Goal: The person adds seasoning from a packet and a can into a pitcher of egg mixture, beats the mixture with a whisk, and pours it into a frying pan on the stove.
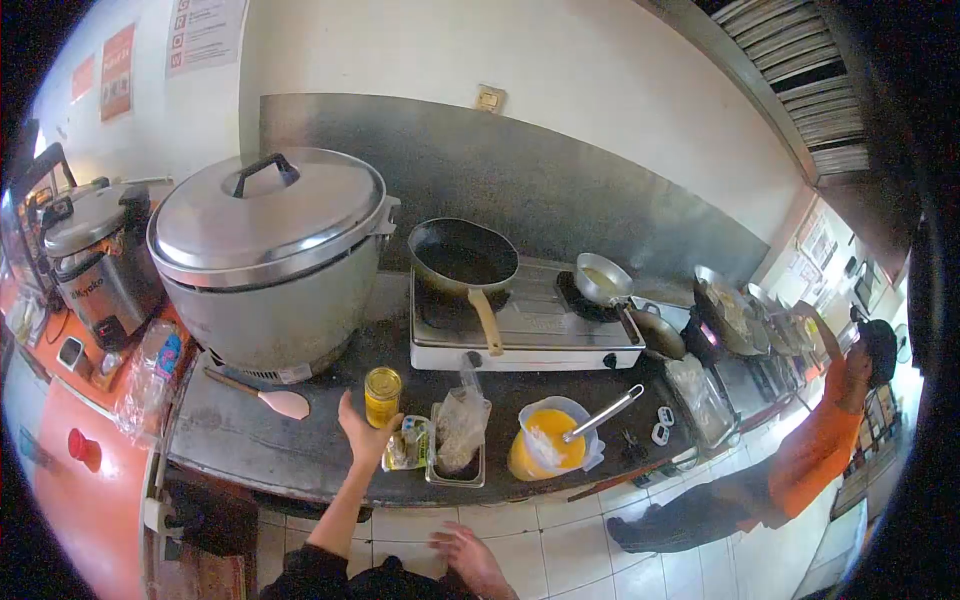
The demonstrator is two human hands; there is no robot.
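Note:
My left hand (364,432) is curved round the near side of a yellow can (382,394) that stands upright on the dark counter. Right of that hand lies a small green and clear packet (407,447), beside a metal tray (458,480) with a plastic bag (462,422) in it. My right hand (468,552) is low, in front of the counter's edge, holding nothing, its fingers apart and slightly blurred. Further right, a jug of yellow-orange liquid (550,443) has a metal-handled utensil (606,410) resting in it.
A large rice cooker (275,260) stands at the back left, near a pink spatula (285,403). Behind the tray, a gas stove (530,356) bears a frying pan (463,255) and a small pan (603,278). A person in orange (815,450) is at the right.

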